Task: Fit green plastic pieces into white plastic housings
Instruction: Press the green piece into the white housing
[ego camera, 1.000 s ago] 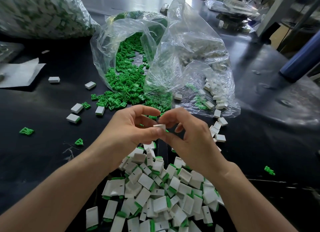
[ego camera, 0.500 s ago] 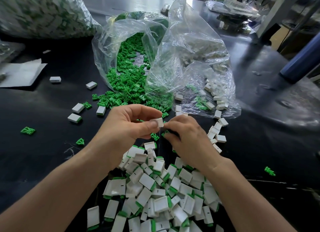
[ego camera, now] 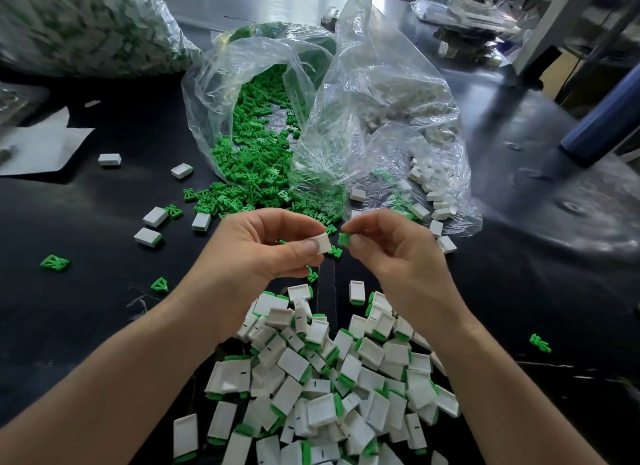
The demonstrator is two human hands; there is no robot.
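Note:
My left hand [ego camera: 263, 249] pinches a white plastic housing [ego camera: 322, 243] between thumb and fingers above the black table. My right hand [ego camera: 394, 253] pinches a small green plastic piece [ego camera: 344, 238] just to the right of the housing, a small gap between the two. Below my hands lies a heap of fitted white housings with green ends [ego camera: 332, 378]. A clear bag [ego camera: 242, 100] spills loose green pieces [ego camera: 252, 173] behind my hands. A second clear bag [ego camera: 391, 118] to its right holds white housings [ego camera: 433, 194].
Loose housings [ego camera: 155, 216] and single green pieces [ego camera: 54, 262] lie scattered on the black table [ego camera: 86, 308] at left. A large filled bag [ego camera: 79, 24] sits at the back left, white paper [ego camera: 41, 145] at the left edge, a blue cylinder [ego camera: 602, 125] at right.
My right hand picked a green piece up from the table and rose to the housing's level. My left hand still holds the white housing, shifted slightly.

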